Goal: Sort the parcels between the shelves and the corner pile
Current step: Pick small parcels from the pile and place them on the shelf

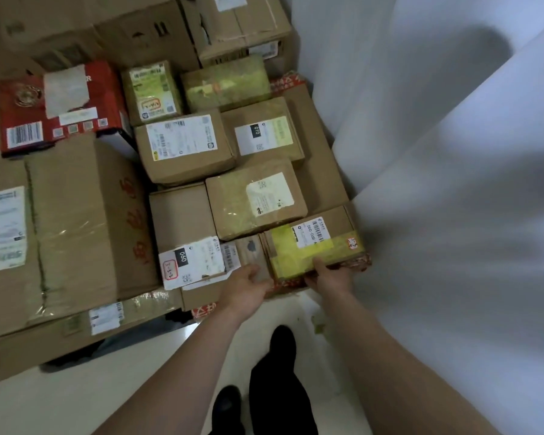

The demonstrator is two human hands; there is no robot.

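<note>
Left hand and right hand both grip the yellow-taped parcel — one at each near corner.

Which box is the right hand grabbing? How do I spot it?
Find the white wall on the right and follow the pile to its nearest corner. The box there, gripped by the right hand, has bright yellow tape by its barcode label, which no box beside it has.

Parcel depot corner, labelled cardboard boxes stacked vs white wall
</note>
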